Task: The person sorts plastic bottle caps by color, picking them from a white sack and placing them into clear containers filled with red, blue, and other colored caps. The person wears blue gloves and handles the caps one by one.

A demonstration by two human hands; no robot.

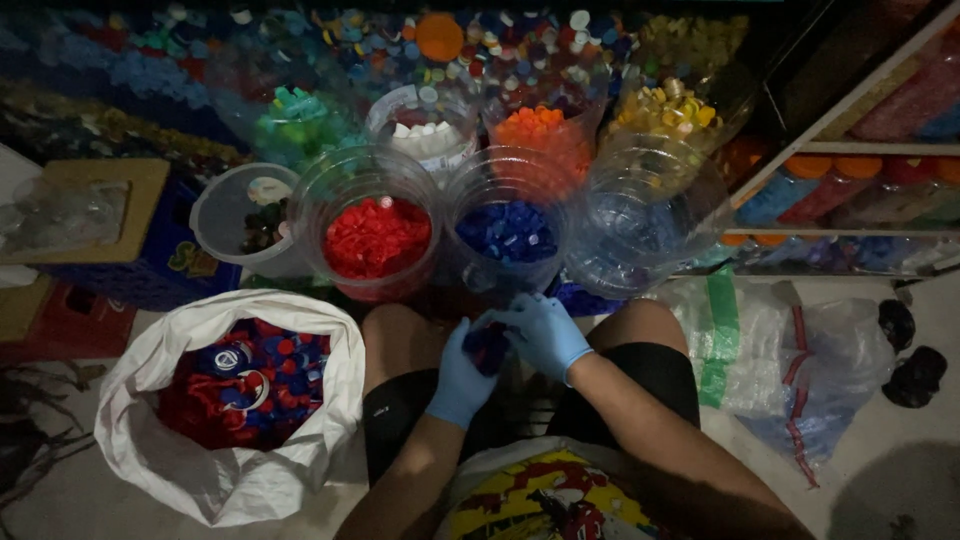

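Both my hands wear blue gloves and meet between my knees. My left hand point(461, 378) cups a small heap of dark blue bottle caps point(487, 349). My right hand point(545, 330) rests over the same heap, fingers curled onto the caps. Just beyond them stand a clear tub of red caps point(377, 238) and a clear tub of blue caps point(507, 232). A white sack point(215, 470) of mixed red and blue caps lies open by my left knee.
More clear tubs hold green point(293, 118), white point(423, 130), orange point(541, 128) and yellow caps point(668, 108); a clear tub point(650, 215) at right looks nearly empty. A big pile of mixed caps fills the back. Plastic bags point(790, 360) lie at right, shelving above them.
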